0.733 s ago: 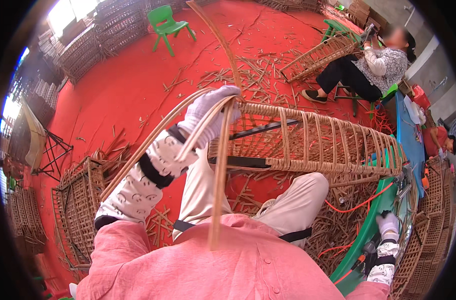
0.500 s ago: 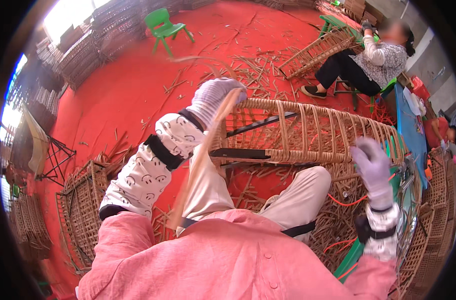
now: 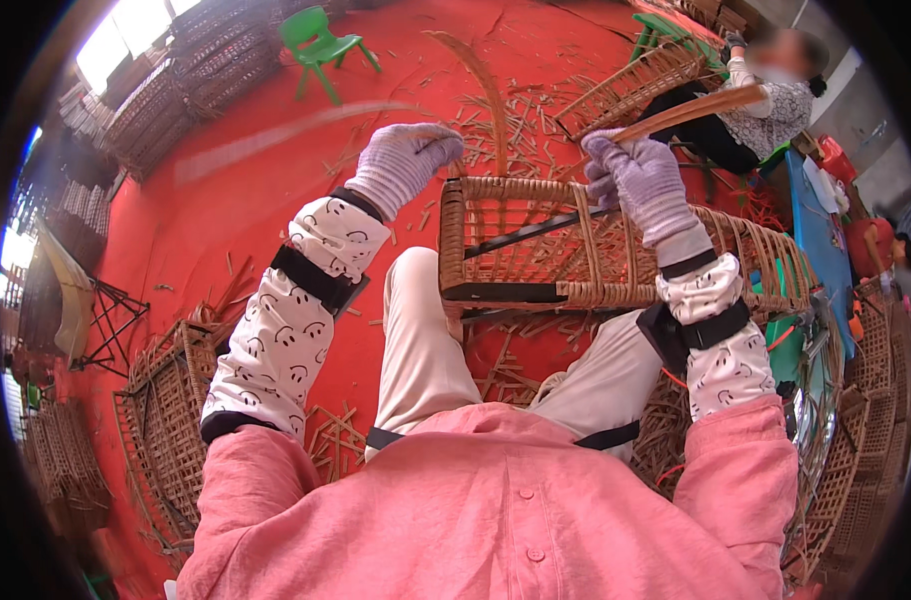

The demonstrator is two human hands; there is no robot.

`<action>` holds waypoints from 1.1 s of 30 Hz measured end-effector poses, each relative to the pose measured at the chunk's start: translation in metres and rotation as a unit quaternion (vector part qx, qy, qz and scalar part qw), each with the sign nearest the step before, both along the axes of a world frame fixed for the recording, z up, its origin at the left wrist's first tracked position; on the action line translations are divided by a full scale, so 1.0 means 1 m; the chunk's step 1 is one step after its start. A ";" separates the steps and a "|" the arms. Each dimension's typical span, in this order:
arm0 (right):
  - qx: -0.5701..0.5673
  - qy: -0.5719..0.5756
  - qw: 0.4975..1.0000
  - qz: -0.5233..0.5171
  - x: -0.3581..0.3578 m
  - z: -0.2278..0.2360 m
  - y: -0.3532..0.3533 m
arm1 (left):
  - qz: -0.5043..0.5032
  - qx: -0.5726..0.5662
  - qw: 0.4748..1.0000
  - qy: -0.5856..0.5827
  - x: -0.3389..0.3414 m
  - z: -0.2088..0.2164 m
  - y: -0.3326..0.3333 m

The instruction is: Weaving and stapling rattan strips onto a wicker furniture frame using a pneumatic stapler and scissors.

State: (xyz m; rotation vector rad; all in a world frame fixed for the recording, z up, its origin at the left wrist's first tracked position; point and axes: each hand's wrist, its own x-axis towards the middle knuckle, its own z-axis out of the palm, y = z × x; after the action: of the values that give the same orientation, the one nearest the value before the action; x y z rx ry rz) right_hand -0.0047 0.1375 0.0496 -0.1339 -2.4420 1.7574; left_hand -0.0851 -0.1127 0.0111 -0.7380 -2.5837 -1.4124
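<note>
The woven rattan frame (image 3: 595,250) lies across the person's knees, at about one o'clock from the pink shirt. The left hand (image 3: 400,165) is closed at the frame's near-left corner; the right hand (image 3: 640,180) has its grip closed on a flat rattan strip (image 3: 690,110) running toward two o'clock. Judged best: keep the strip taut while the corner stays steadied. Half a second ago the right hand hung lower, open, off the frame.

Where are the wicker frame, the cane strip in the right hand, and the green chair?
Wicker frame (image 3: 535,260): head view, on its woven near rim.
Cane strip (image 3: 690,110): head view, on the flat length past the right hand (image 3: 640,180).
Green chair (image 3: 315,35): head view, on its seat.
</note>
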 end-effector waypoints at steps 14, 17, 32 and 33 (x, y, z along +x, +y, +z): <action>-0.474 -0.025 0.873 0.109 0.105 -0.031 -0.024 | -0.091 0.124 0.988 0.024 0.127 -0.006 0.011; -0.360 0.009 0.932 0.044 0.125 -0.043 -0.029 | -0.068 0.147 0.986 -0.038 0.125 -0.008 0.029; -0.258 0.016 0.953 0.156 0.094 0.002 -0.019 | -0.076 0.021 0.992 0.099 0.104 -0.021 0.048; -0.160 -0.040 0.976 0.139 0.097 0.000 -0.015 | -0.081 0.023 0.992 0.096 0.107 -0.021 0.050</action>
State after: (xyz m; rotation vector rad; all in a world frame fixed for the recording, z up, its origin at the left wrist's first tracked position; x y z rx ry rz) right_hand 0.0926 0.1222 0.0494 0.1164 -2.3023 2.3004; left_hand 0.0219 -0.0632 -0.0102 -1.0422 -2.3842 -1.3631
